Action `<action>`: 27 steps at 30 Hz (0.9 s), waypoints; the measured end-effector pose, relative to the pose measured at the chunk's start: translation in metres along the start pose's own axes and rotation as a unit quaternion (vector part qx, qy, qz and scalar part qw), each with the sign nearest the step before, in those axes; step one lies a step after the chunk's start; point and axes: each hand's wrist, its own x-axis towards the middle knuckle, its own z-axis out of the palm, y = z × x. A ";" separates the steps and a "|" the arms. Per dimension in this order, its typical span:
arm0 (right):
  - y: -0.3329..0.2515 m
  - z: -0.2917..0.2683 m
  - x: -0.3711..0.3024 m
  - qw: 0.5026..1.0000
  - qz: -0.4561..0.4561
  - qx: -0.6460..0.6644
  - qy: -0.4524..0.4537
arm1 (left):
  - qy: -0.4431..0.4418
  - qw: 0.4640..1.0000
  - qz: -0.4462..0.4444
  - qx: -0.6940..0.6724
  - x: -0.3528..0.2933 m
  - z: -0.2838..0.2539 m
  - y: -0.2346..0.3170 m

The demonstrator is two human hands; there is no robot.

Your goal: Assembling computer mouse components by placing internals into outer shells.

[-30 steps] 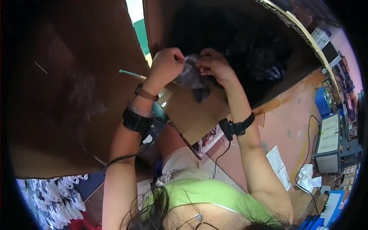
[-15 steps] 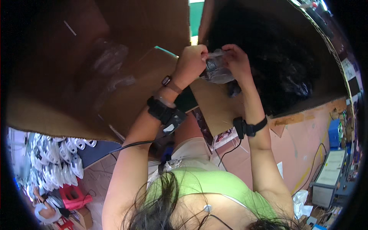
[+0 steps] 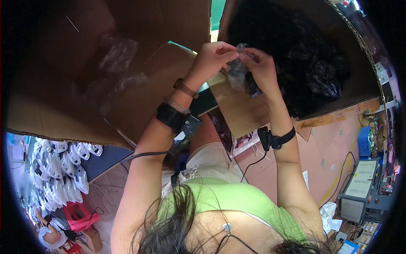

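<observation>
Between my two hands hangs a small clear plastic bag (image 3: pixel 237 75), its top edge pinched by the fingers of both. My left hand (image 3: pixel 215 58) grips it from the left, thumb and fingertips pressed together. From the right, my right hand (image 3: pixel 261 67) pinches the same top edge close to the left fingertips. Something dark shows near the bag's lower right side; I cannot make out whether it is inside. Behind the right hand, a large cardboard box (image 3: pixel 363 99) holds a heap of black, hair-like material (image 3: pixel 292 55), partly in clear plastic.
Another big cardboard box (image 3: pixel 55 114) stands at left, with crumpled clear plastic (image 3: pixel 118 55) in it. White plastic-wrapped items (image 3: pixel 53 165) hang at far left, above a red stool (image 3: pixel 80 216) and a seated person (image 3: pixel 50 237). A grey machine (image 3: pixel 357 190) stands at right.
My hands have come closer together at the bag's top edge and moved slightly up. The bag now hangs narrower and more gathered than before.
</observation>
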 end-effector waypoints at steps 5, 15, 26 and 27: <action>0.013 -0.013 -0.003 0.997 0.055 0.049 -0.030 | 0.006 0.993 0.050 0.104 0.002 0.001 -0.005; 0.001 -0.032 0.028 0.980 0.051 0.188 -0.035 | 0.020 0.997 0.077 -0.021 0.017 0.018 -0.001; 0.005 -0.001 0.028 0.952 -0.141 0.185 0.201 | -0.049 0.994 0.043 -0.088 0.021 0.026 0.009; 0.005 -0.002 0.028 0.951 -0.142 0.188 0.199 | -0.047 0.994 0.044 -0.086 0.021 0.024 0.011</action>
